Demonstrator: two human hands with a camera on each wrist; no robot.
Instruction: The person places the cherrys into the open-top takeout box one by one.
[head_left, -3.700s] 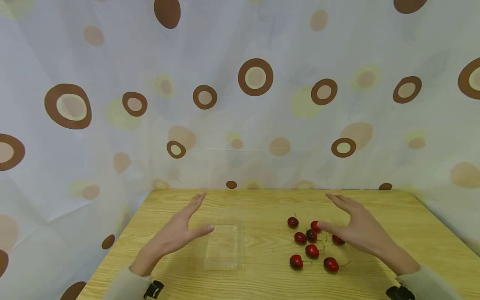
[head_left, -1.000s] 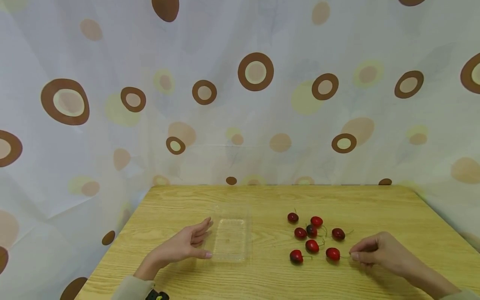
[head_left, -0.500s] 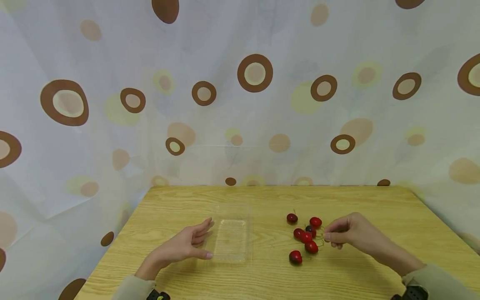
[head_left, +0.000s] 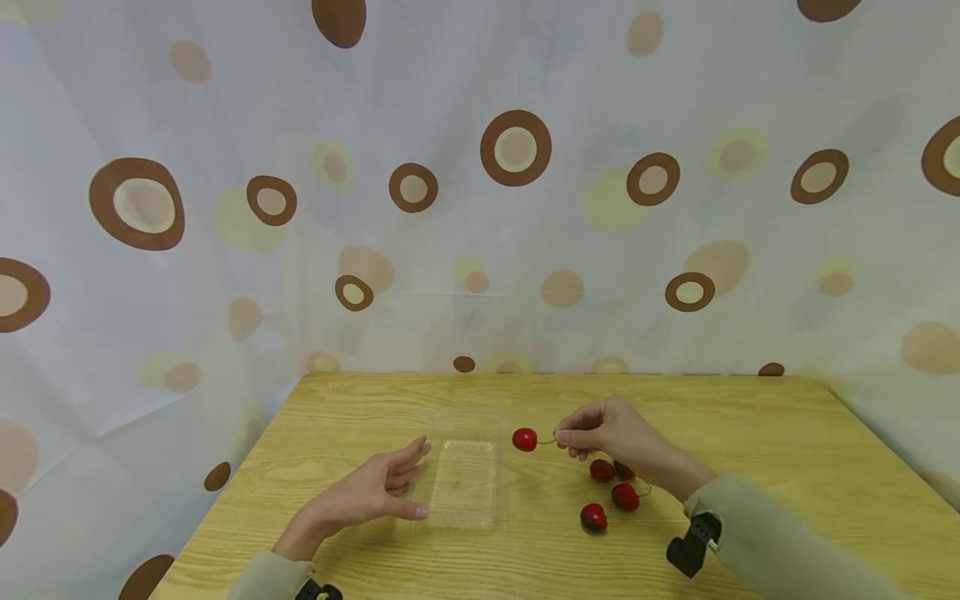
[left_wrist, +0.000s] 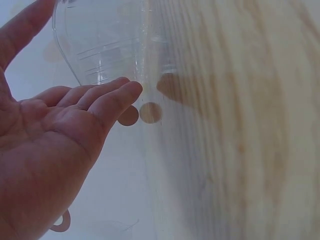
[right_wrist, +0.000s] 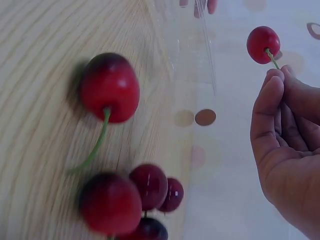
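Note:
My right hand (head_left: 626, 442) pinches a red cherry (head_left: 524, 439) by its thin stem between thumb and forefinger. The cherry hangs off the table, just right of a clear plastic container (head_left: 467, 483). In the right wrist view, the held cherry (right_wrist: 263, 44) sits above my fingertips. Beside the container's left side, my left hand (head_left: 367, 496) stands with fingers loosely extended and thumb apart. The left wrist view shows the fingers close to the container's wall (left_wrist: 107, 60); whether they touch it I cannot tell.
Several dark-red cherries lie on the wooden table (head_left: 547, 567), among them a front cherry (head_left: 594, 517) and a stemmed cherry (head_left: 625, 497). My right hand and forearm hide others. A patterned curtain (head_left: 480, 208) hangs behind and along the sides.
Both hands hovered apart at first. My right hand took the front-right cherry by its stem, then carried it left towards the container. My left hand lowered beside the container, which shifted slightly right.

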